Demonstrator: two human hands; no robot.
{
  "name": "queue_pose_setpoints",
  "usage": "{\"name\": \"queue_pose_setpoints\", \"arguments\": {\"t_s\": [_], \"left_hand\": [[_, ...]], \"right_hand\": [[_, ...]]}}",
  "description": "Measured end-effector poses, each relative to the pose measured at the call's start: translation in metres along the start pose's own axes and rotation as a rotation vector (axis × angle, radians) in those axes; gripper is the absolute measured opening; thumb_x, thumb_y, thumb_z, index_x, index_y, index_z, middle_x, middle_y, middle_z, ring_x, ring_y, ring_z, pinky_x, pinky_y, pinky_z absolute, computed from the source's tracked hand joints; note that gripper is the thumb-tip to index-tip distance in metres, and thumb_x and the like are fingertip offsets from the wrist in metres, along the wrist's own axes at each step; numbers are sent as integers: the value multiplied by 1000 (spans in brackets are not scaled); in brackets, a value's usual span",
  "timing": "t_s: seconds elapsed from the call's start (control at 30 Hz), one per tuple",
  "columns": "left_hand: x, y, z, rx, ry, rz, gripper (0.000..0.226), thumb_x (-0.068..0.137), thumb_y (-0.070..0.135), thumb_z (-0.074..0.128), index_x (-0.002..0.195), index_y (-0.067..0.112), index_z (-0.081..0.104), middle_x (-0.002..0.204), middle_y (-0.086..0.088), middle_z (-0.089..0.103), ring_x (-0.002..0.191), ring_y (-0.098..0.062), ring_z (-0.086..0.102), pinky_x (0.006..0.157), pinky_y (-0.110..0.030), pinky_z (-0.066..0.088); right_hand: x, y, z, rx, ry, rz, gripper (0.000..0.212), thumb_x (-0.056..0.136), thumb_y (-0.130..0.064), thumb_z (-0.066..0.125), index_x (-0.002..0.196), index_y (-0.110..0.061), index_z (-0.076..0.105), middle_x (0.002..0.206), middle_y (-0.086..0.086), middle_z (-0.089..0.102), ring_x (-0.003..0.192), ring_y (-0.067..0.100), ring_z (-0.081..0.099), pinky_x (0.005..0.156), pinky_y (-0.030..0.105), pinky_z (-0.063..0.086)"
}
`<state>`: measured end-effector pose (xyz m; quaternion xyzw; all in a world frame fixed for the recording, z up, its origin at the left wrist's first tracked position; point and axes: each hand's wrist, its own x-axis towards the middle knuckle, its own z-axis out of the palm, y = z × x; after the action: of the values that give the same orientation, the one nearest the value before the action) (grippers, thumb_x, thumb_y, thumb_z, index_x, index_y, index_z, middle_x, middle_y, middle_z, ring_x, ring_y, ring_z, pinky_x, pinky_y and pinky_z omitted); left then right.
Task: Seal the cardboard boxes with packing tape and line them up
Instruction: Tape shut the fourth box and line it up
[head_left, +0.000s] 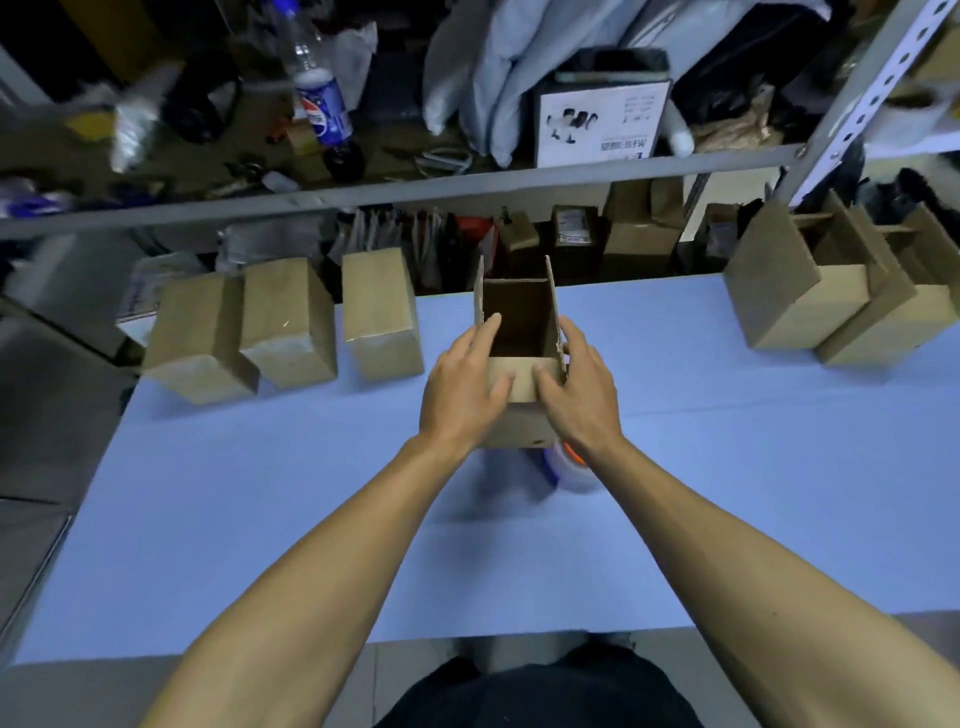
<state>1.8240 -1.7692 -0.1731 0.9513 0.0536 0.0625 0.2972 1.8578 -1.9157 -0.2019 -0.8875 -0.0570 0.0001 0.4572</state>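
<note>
Holding open box (521, 332), left hand (464, 387), right hand (578, 393).

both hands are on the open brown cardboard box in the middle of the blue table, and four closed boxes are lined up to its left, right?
Not quite: the head view shows three closed brown cardboard boxes lined up left, not four. Both the left hand and right hand are on the open brown cardboard box on the blue table.

Boxes (382, 312), tape roll (571, 467) on table (260, 493)
</note>
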Motion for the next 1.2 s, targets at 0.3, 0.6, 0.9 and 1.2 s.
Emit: {"name": "queue_pose_setpoints", "arguments": {"t_s": [0.3,0.6,0.9,1.2], "left_hand": [[-59,-76,-13,-34,-30,-89,68,91,15,62,153,18,34,153,-4,42,138,-23,41,110,-34,38],[-66,-80,5,176,-133,-139,75,93,15,60,156,23,21,156,-9,23,134,-32,40,100,-41,45],[-1,-57,-11,831,-517,1,122,76,30,78,156,12,-11,163,-18,-17,149,-36,-22,112,-71,3],[22,-56,-3,775,-751,-14,141,60,42,90,157,14,-7,162,-15,10,152,-32,-7,111,-73,-4]], "right_hand": [[-58,-20,66,35,-111,64,64,83,-5,53,142,-26,39,126,1,61,114,22,58,88,46,53],[-59,-2,67,-104,-218,27,74,76,-3,58,143,-25,38,122,5,58,111,24,57,91,48,50],[-40,12,56,-115,-320,-120,77,78,-8,61,148,-20,34,130,6,54,116,27,53,88,49,48],[-33,35,52,-178,-441,-157,77,90,-21,60,156,-20,22,147,3,43,132,21,38,102,26,26]]}}
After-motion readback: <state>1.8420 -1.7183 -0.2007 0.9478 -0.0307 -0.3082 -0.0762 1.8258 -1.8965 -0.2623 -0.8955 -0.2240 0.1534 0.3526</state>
